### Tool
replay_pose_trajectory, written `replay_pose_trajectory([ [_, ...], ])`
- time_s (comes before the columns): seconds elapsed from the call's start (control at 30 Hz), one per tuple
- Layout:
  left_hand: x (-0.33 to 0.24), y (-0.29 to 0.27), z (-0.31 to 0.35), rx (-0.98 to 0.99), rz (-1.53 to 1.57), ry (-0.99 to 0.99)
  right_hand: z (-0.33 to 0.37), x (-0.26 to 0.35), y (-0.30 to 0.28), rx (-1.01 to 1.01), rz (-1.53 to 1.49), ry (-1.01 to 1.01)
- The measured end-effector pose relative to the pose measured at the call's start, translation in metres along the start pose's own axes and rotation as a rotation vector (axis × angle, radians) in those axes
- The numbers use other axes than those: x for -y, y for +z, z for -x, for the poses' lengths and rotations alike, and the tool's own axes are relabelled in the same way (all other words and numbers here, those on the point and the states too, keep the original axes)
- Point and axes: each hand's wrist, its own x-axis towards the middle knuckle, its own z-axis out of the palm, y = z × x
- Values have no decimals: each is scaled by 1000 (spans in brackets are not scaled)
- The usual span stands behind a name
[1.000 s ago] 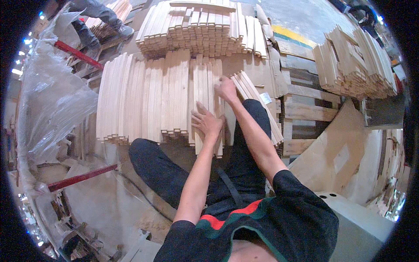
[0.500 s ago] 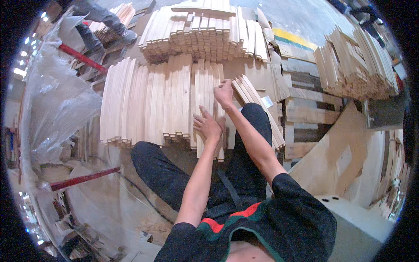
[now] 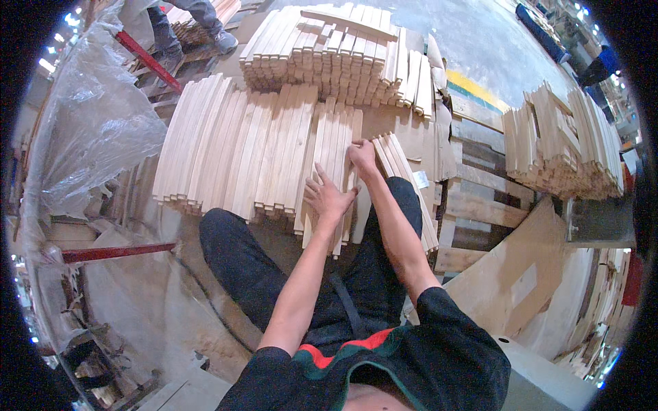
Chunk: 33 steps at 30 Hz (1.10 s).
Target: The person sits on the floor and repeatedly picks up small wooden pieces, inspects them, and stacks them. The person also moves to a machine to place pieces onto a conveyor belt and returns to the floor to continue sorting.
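Note:
My left hand [image 3: 330, 198] lies on a group of pale wooden strips [image 3: 334, 133], fingers spread, its thumb stretched toward the group's right edge. Farther up along that edge, my right hand [image 3: 362, 157] is closed with curled fingers on a wooden strip; its fingertips are partly hidden. The strips lie side by side, pointing away from me, with their near ends between my knees. To their left is a wide layer of similar strips [image 3: 236, 147]. A few separate strips [image 3: 404, 181] lie slanted beside my right knee.
Beyond the layer rises a taller stack of strips [image 3: 322, 58]. Another stack [image 3: 558, 144] stands at the right, past a slatted wooden pallet [image 3: 480, 202] and a cardboard sheet [image 3: 521, 267]. Plastic film [image 3: 96, 130] and red bars [image 3: 147, 60] are at the left. Another person's legs [image 3: 199, 20] show at far left.
The view has shifted and tilted slightly. My right hand has come a little nearer to me along the strips' edge, and my left thumb is now spread out to the right.

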Motion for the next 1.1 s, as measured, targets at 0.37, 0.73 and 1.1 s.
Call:
replay_pose_trajectory([
  [0.37,28,-39,28,-165,328,270,51,98,-36,304,-392,-26],
  [0.73,123,-102,142,516,746,36,254,126,-60,967,-191,-757],
  [1.1,128,-88,140,321,710,618,278,28,-56,871,-106,-647],
])
